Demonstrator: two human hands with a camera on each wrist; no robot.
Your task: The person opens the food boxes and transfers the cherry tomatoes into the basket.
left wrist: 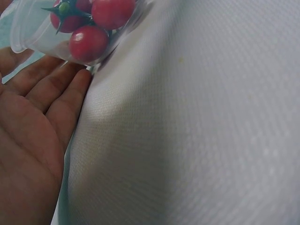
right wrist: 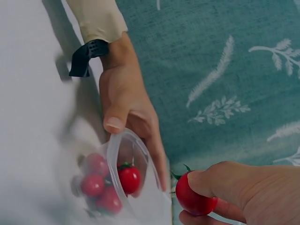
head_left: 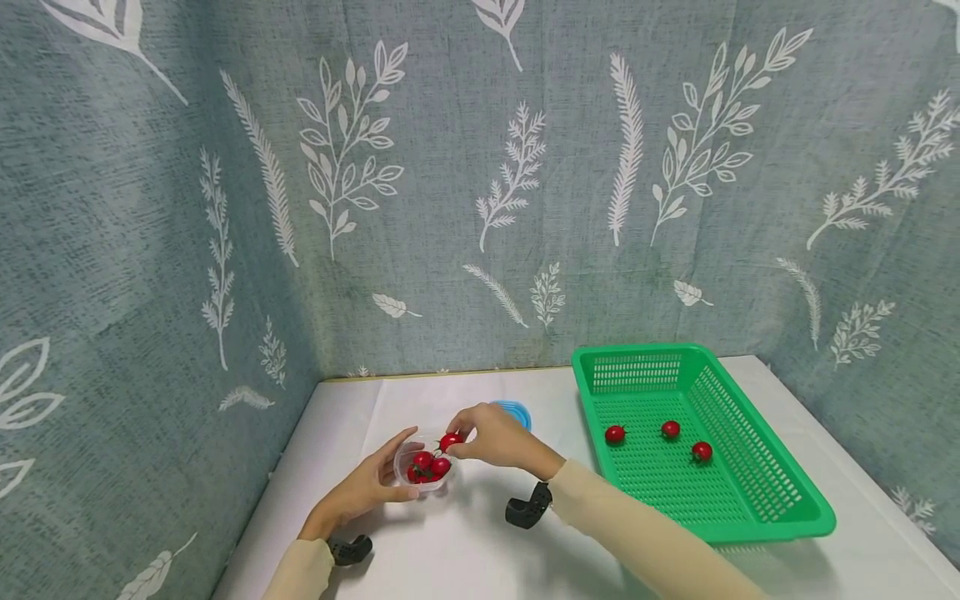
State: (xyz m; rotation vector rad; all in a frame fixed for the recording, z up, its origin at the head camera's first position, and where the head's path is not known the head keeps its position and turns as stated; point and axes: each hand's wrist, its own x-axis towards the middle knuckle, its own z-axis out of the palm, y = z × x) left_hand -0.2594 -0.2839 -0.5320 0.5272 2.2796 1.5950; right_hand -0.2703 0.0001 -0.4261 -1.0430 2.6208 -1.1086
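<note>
A clear plastic tub (head_left: 403, 468) with several cherry tomatoes (head_left: 430, 468) inside stands on the white tabletop. My left hand (head_left: 367, 483) holds it from the left, thumb at the near side and fingers along the far side. In the right wrist view the left thumb lies at the tub's rim (right wrist: 112, 157). My right hand (head_left: 491, 435) pinches one cherry tomato (right wrist: 193, 197) between thumb and fingers, just over the tub's right edge. Green stem leaves show on that tomato. In the left wrist view, fingers (left wrist: 70, 96) touch the side of the tub (left wrist: 40, 30).
A green perforated basket (head_left: 780, 531) sits on the right of the table with three cherry tomatoes (head_left: 701, 452) spread on its floor. Partly behind my right hand lies a blue round lid (head_left: 517, 411). Grey leaf-patterned fabric (head_left: 465, 208) encloses the table's back and sides.
</note>
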